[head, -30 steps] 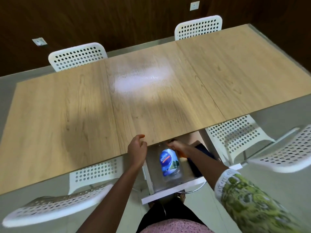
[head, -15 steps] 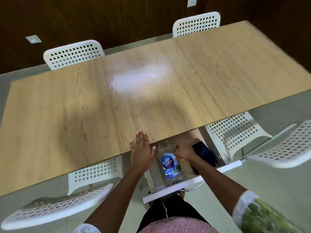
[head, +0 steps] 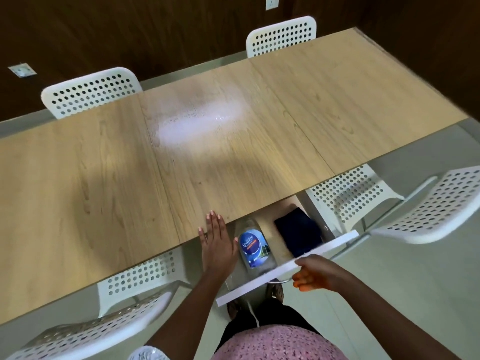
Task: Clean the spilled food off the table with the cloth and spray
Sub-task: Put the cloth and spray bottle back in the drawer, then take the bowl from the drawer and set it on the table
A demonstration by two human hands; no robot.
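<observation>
The left hand (head: pixel 217 244) is lying flat with straight fingers on the near edge of the wooden tabletop (head: pixel 104 178), low in the middle of the frame, holding nothing. Just right of it, a white drawer (head: pixel 285 271) is standing pulled out from under the tabletop. Inside, the spray bottle (head: pixel 253 249) is lying on its side with its blue label up; its top end is hiding under the tabletop edge, so the nozzle cannot be made out. Beside it to the right, the dark cloth (head: pixel 298 236) is lying folded, apart from the bottle, its near end cut off by the drawer front. The right hand (head: pixel 315 276) is sitting at the drawer front by a thin metal handle; its fingers are curling under, but whether the grip is closing on the handle cannot be told. A pale, shiny patch (head: pixel 197 120) is showing on the upper middle of the tabletop; whether it is wet or only glare is unclear. White perforated chairs (head: pixel 91 90) are standing around, some cut off by the frame.
</observation>
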